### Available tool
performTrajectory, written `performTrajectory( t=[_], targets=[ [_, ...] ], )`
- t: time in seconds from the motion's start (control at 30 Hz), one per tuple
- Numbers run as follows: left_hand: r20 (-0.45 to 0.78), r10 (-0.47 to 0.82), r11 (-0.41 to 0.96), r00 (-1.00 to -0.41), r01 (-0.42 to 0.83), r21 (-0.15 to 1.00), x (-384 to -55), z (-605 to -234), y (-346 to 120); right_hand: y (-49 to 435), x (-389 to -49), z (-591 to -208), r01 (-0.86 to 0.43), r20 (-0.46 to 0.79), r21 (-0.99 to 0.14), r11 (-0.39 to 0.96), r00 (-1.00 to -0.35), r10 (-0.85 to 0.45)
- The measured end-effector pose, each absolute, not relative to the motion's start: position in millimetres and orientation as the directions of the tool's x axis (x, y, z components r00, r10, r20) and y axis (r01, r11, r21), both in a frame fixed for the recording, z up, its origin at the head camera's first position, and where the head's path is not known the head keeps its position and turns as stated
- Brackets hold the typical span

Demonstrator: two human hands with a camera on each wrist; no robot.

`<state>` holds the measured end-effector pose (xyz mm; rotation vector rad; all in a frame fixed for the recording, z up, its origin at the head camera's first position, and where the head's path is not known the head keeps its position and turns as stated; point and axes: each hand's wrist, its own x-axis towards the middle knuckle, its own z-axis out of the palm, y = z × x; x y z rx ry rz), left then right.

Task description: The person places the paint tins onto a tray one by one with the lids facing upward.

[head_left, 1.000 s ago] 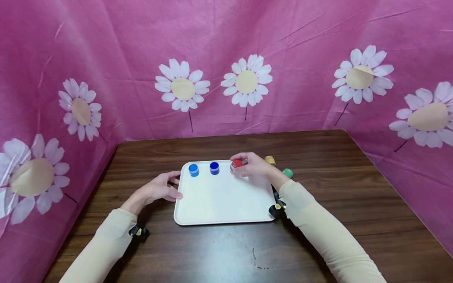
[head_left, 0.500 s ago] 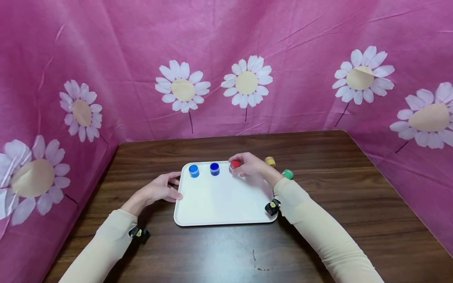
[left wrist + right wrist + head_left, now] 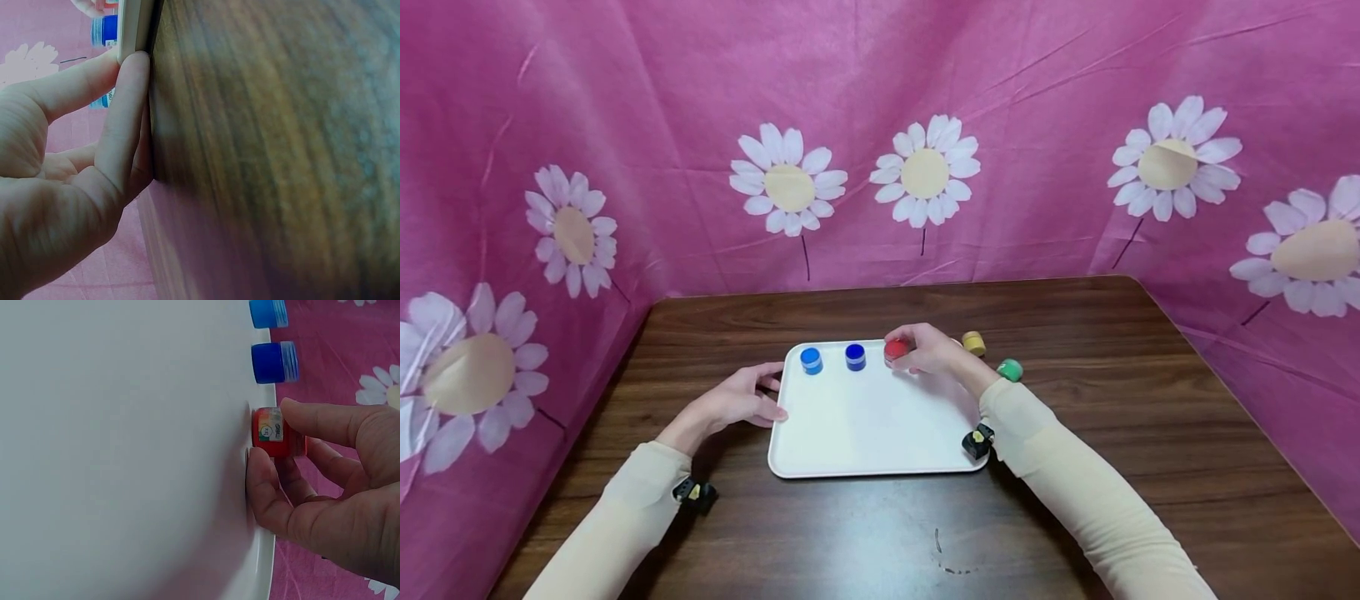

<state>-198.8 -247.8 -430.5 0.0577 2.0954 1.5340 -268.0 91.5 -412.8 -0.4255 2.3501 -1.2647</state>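
A white rectangular tray (image 3: 865,425) lies on the wooden table. My left hand (image 3: 739,400) grips its left edge, thumb over the rim and other fingers at the side. My right hand (image 3: 934,350) pinches a small red paint jar (image 3: 272,432) between thumb and fingers at the tray's back edge. The jar stands upright there, its label showing in the right wrist view. To its left on the tray stand a dark blue paint jar (image 3: 855,357) and a light blue paint jar (image 3: 811,361), in a row along the back.
Beyond the tray's right side, a yellow paint jar (image 3: 973,343) and a green paint jar (image 3: 1011,370) are on the table (image 3: 1075,333). A pink cloth (image 3: 850,75) printed with daisies hangs around the table's back and sides.
My right hand has shifted slightly left along the tray's back edge with the red paint jar. The left hand has kept its place on the tray.
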Motion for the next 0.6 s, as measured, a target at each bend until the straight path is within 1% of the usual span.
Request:
performTrajectory(
  t=[0.2,0.43,0.6],
  targets=[
    [-0.396,0.339,0.360,-0.853,-0.271,0.893,-198.6,-430.5,-248.7,90.0,-267.8,-414.7,-0.092,-0.207,-0.839,0.536,-0.858,-0.470],
    [-0.391,0.340,0.359,-0.855,-0.267,0.894,-199.0,-429.7,-248.5,90.0,-267.9,-415.1,-0.085,-0.202,-0.844,0.529,-0.865,-0.460],
    [-0.393,0.340,0.357,-0.854,-0.269,0.894,-199.3,-430.6,-248.6,93.0,-266.9,-414.1,-0.082,-0.208,-0.850,0.521,-0.856,-0.473]
  ],
)
